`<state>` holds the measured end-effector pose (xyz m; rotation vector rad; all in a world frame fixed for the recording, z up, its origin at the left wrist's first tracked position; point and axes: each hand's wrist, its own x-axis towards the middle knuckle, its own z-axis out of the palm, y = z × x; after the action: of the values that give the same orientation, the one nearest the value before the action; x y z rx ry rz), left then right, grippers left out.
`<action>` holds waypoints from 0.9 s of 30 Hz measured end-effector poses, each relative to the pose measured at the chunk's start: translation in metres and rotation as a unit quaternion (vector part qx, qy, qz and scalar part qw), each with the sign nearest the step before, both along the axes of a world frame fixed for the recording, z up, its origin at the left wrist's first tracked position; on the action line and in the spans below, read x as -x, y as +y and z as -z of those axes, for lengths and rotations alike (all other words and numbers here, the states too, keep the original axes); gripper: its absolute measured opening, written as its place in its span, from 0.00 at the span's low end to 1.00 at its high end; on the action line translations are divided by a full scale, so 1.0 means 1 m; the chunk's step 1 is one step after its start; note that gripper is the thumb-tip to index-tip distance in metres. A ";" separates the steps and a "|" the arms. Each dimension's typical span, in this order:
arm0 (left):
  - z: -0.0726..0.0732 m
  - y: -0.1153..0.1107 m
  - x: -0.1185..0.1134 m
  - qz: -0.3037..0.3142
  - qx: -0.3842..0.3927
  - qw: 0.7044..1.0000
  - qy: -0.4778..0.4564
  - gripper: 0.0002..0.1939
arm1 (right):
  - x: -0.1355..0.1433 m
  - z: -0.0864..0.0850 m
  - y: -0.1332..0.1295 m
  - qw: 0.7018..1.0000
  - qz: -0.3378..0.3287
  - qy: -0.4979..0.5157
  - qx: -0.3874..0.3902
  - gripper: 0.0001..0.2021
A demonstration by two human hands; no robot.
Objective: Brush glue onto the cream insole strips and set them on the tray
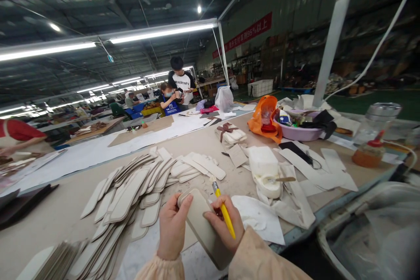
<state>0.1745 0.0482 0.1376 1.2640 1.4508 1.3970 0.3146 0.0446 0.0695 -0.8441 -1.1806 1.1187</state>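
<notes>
A grey-beige rounded panel point(205, 232) is held tilted above the table's near edge. My left hand point(173, 223) is closed on its upper left side, thumb on the face. On the right side of the panel, my right hand point(228, 221) presses with its thumb and also holds a yellow-handled brush point(225, 212), bristles pointing up and away. Fanned stacks of similar light panels point(131, 192) lie to the left of my hands. Beyond the brush to the right stands a white glue-smeared container point(267, 175) with a flat stick across it.
An orange bag point(264, 118) and a lilac basin point(300, 131) of items stand at the back right, near an amber bottle point(369, 153). A plastic-lined bin point(370, 227) is at the lower right. Two people stand beyond the table; a red sleeve shows at far left.
</notes>
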 end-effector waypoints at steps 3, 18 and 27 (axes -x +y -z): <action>-0.001 0.001 -0.003 -0.016 -0.003 1.000 0.022 0.17 | -0.001 -0.003 0.000 1.000 0.011 -0.011 -0.002 0.13; 0.007 0.003 -0.002 -0.031 -0.021 0.999 0.018 0.16 | -0.002 -0.003 0.002 1.000 0.016 -0.011 -0.007 0.15; 0.010 -0.002 -0.017 0.054 0.023 0.982 -0.180 0.18 | -0.001 -0.002 0.003 1.000 0.023 0.000 -0.004 0.15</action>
<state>0.1912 0.0463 0.1276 0.9834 1.1444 1.4240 0.3156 0.0476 0.0712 -0.8616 -1.1586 1.0762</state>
